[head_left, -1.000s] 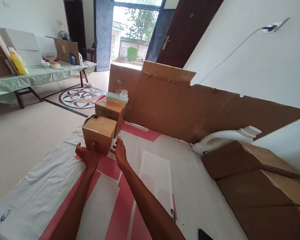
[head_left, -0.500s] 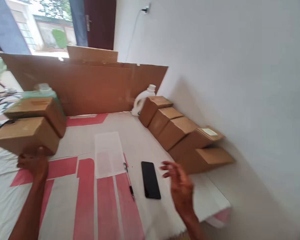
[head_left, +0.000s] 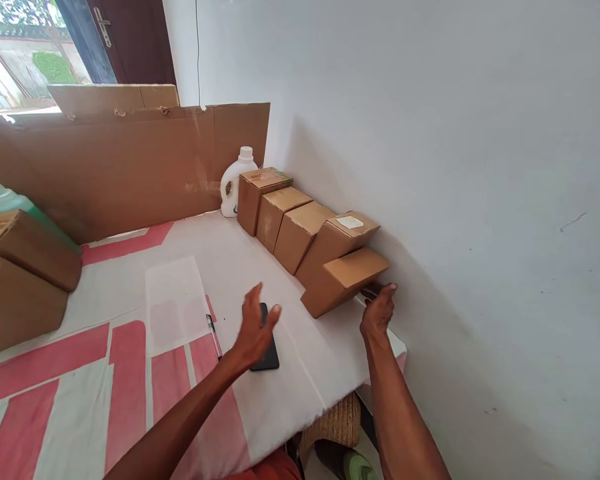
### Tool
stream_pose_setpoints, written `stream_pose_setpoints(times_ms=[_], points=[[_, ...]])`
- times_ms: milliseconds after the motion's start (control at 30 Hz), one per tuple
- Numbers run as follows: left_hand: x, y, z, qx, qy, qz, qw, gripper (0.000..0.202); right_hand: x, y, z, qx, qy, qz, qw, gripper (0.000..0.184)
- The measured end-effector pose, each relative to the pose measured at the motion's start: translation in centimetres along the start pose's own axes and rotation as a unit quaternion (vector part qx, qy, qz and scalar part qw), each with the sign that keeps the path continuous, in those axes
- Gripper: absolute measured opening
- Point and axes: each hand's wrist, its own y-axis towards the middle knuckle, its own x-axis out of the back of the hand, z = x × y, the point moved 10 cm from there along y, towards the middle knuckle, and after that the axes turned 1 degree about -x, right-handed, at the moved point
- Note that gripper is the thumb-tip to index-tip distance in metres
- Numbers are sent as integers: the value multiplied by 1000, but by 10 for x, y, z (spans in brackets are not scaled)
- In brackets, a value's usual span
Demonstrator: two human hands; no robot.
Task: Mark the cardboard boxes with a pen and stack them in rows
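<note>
My right hand touches the near right corner of the closest cardboard box in a row of several small boxes along the white wall; its fingers are curled at the box edge. My left hand hovers open, fingers apart, over a black phone lying on the table, a little left of that box. A pen lies beside the phone.
A white jug stands at the far end of the box row. A tall cardboard sheet lines the back. Two larger boxes and a green bottle sit at left. The table has a white-and-pink cover.
The view swung right. My left hand left the box at left and came over the phone. My right hand reached forward to the nearest box by the wall.
</note>
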Motion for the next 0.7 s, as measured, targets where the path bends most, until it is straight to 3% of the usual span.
stream_pose_setpoints(times_ms=[67,167,267,367,433,500,600,700], points=[[-44,13,-8,15,-22,49,998,54,-3,-12,-12,-38,32,11,999,105],[-82,32,-5,55,-44,87,994,63,-2,-39,-23,-67,76,26,995,105],[-99,40,-2,85,-64,116,988,75,-8,-68,-22,-66,117,65,989,99],[-90,39,-14,79,-89,128,985,84,-19,-94,-4,-47,144,123,981,87],[-64,35,-29,52,-106,117,986,88,-22,-111,18,-31,146,143,978,80],[-19,25,-38,23,-121,96,988,87,-28,-135,48,-2,132,170,977,71],[76,-5,-23,21,-153,8,988,76,-51,-190,102,82,114,240,961,53],[183,-61,22,72,-155,-156,973,61,-87,-263,142,162,134,322,923,44]])
